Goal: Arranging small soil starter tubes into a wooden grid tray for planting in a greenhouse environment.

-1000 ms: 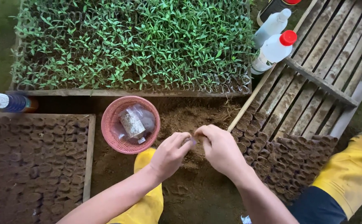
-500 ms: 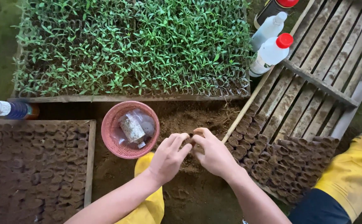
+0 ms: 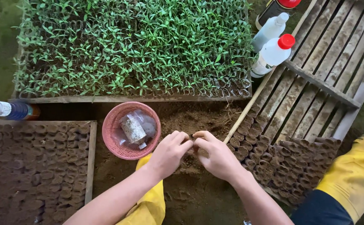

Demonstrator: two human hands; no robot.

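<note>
Nearest the camera, both forearms reach up over a patch of loose brown soil [image 3: 190,125], with yellow boots on either side. The left hand [image 3: 168,153] and the right hand [image 3: 217,156] meet over the near edge of that soil. The left fingers [image 3: 181,139] are curled and drawn close together, their tips pointing toward the right hand. The right fingers [image 3: 202,137] are bent the same way, thumb and forefinger closed toward each other, and the tips of both hands touch at the middle. Something small seems to be pinched between them, but the hands cover it and I cannot tell what it is.

Just left of the soil patch, beside the left hand, sits a pink woven basket [image 3: 112,133] with a clear plastic packet [image 3: 134,129] lying in it. Further left of the soil lies a wooden tray of dark soil pots [image 3: 36,166], and a blue-capped bottle [image 3: 11,110] lies on its side at that tray's far edge.

Right of the soil, more rolled soil pots [image 3: 290,160] stand packed against a slatted wooden pallet [image 3: 323,71]; a thin stick [image 3: 257,93] runs slanting along its edge.

Beyond the soil, a wide seedling tray [image 3: 132,50] full of green shoots fills the far side, with two white bottles [image 3: 271,50], one red-capped, to its right.
</note>
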